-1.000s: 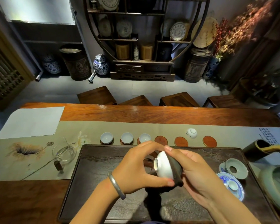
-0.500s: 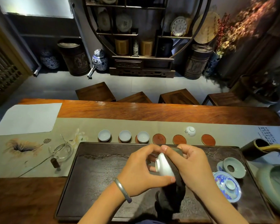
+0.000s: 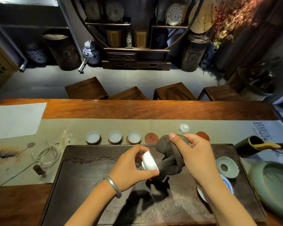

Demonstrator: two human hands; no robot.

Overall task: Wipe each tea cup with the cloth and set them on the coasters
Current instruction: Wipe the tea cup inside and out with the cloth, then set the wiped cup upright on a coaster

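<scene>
Head view: the left hand (image 3: 129, 167) grips a white tea cup (image 3: 149, 163) above the tray (image 3: 88, 176), rim tilted right; the right hand (image 3: 191, 154) clutches the dark cloth (image 3: 168, 155) just beside it. Wiping looks nearly done; next, the nearest bare coaster (image 3: 151, 138), right of three filled ones.

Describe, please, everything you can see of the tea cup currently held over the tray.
The tea cup is small, white and glossy, apparently porcelain. It is tipped on its side, and its inside cannot be seen. The left hand grips it with thumb and fingers curled round it, above the dark tea tray. The dark cloth, held by the right hand, lies right beside it; whether they touch is unclear.
</scene>
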